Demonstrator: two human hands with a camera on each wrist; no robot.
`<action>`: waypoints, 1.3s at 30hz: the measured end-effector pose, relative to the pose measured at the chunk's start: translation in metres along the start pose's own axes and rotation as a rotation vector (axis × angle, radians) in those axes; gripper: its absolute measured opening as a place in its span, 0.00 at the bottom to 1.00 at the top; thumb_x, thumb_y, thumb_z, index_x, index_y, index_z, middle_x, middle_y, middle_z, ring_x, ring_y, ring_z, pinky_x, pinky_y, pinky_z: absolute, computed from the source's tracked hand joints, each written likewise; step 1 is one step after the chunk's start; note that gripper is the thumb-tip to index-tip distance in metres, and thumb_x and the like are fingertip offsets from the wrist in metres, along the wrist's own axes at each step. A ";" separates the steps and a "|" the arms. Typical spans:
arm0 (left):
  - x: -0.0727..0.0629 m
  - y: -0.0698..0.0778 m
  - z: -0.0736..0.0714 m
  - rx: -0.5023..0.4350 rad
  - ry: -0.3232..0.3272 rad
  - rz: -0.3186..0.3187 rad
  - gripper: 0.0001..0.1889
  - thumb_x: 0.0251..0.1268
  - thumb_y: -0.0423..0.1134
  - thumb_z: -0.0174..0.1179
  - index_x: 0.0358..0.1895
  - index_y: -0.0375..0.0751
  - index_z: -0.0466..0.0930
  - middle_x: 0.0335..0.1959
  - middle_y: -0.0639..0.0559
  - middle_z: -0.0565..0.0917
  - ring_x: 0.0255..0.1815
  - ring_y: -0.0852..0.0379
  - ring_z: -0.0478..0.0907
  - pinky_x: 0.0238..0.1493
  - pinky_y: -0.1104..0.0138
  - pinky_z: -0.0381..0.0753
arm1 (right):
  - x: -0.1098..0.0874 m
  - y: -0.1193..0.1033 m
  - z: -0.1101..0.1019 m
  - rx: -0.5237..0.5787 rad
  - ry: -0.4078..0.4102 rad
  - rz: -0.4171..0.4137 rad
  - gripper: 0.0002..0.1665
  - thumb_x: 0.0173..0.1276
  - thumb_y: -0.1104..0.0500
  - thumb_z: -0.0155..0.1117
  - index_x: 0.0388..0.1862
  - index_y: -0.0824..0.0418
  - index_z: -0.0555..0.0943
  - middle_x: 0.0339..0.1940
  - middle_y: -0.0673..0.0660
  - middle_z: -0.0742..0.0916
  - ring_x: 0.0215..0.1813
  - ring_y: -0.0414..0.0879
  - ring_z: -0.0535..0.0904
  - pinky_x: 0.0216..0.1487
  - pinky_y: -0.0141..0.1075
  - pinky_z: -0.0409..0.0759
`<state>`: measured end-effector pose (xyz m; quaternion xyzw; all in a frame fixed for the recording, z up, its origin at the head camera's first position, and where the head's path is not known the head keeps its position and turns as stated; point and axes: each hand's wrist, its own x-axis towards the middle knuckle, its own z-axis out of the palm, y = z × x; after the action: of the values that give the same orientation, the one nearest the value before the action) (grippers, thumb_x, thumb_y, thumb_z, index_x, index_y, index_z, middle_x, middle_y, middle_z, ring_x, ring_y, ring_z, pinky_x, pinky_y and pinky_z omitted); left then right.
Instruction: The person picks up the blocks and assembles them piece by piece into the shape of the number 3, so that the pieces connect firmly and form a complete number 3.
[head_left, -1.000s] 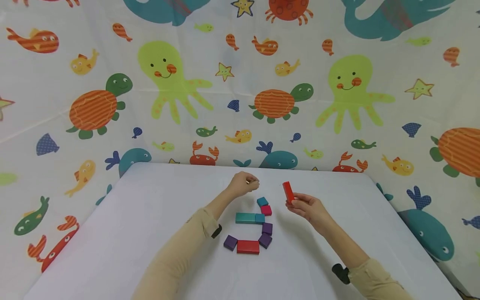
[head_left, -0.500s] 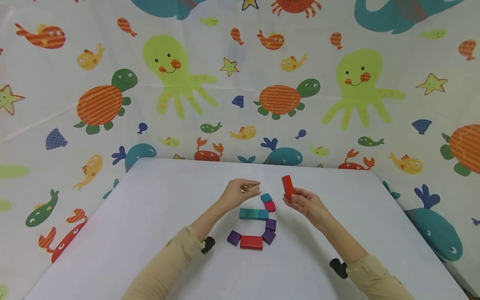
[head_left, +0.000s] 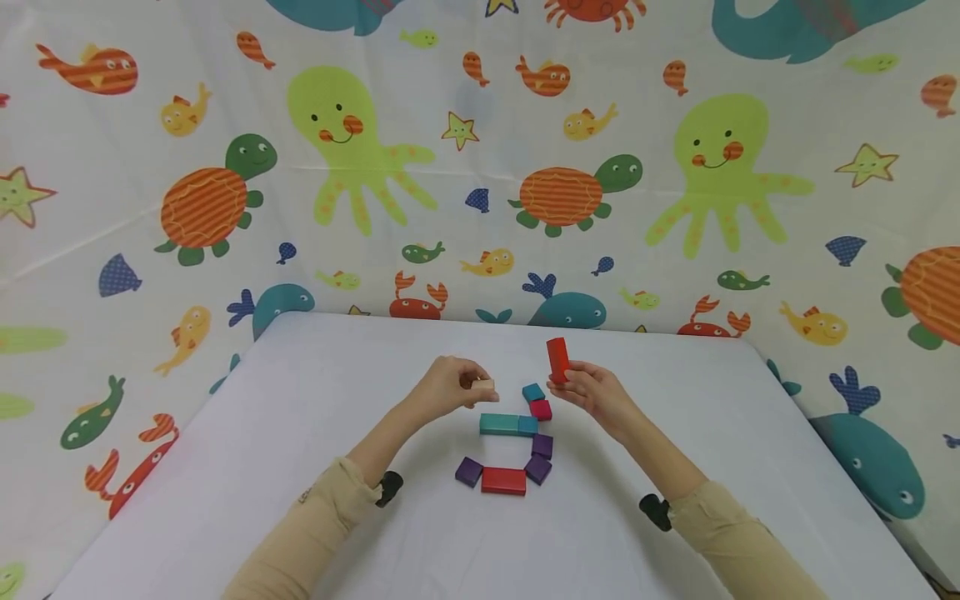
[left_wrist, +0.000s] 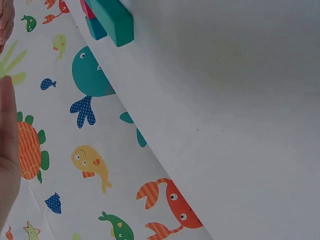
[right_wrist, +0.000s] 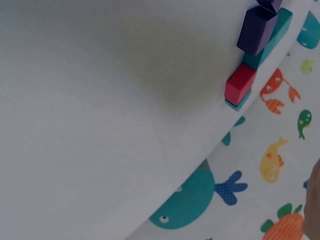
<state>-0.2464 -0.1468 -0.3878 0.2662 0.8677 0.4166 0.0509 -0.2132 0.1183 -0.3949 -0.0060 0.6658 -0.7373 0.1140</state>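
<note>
My left hand pinches a small beige block above the table, left of the upper blocks. My right hand holds a red oblong block upright between thumb and fingers, just right of the blue block. Below that lies a crimson block. A teal oblong block touches a blue-teal block. Two purple blocks continue down to a flat red block, with another purple block at its left end. Both wrist views catch only hand edges; neither held block shows there.
The blocks lie on a white table, its far edge against a curtain printed with sea animals. Black straps with small devices sit at both wrists.
My left hand has moved left and slightly down, and the beige block in it now shows more plainly. My right hand has shifted a little left and up with the red block. The laid blocks keep their arrangement.
</note>
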 end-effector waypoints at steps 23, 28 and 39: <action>-0.051 -0.033 -0.023 0.107 0.160 0.049 0.18 0.51 0.33 0.69 0.47 0.32 0.81 0.46 0.42 0.83 0.47 0.48 0.80 0.46 0.61 0.83 | 0.038 -0.012 0.029 -0.259 0.051 -0.030 0.24 0.69 0.61 0.58 0.60 0.72 0.71 0.54 0.69 0.79 0.45 0.43 0.85 0.55 0.42 0.77; -0.057 -0.038 -0.026 0.148 0.173 0.057 0.19 0.49 0.34 0.71 0.46 0.33 0.81 0.48 0.42 0.82 0.51 0.45 0.79 0.51 0.56 0.81 | 0.043 -0.008 0.032 -0.434 0.064 -0.090 0.23 0.66 0.59 0.62 0.57 0.70 0.75 0.52 0.68 0.81 0.45 0.47 0.83 0.56 0.45 0.78; -0.065 -0.048 -0.028 0.139 0.193 0.079 0.15 0.47 0.31 0.71 0.41 0.33 0.82 0.41 0.44 0.84 0.42 0.51 0.80 0.46 0.56 0.82 | 0.065 0.002 0.032 -0.798 0.016 -0.243 0.23 0.62 0.63 0.66 0.56 0.70 0.77 0.49 0.67 0.83 0.48 0.56 0.80 0.50 0.43 0.82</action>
<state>-0.2197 -0.2241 -0.4143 0.2620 0.8842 0.3807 -0.0679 -0.2708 0.0758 -0.4022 -0.1226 0.8946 -0.4296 0.0097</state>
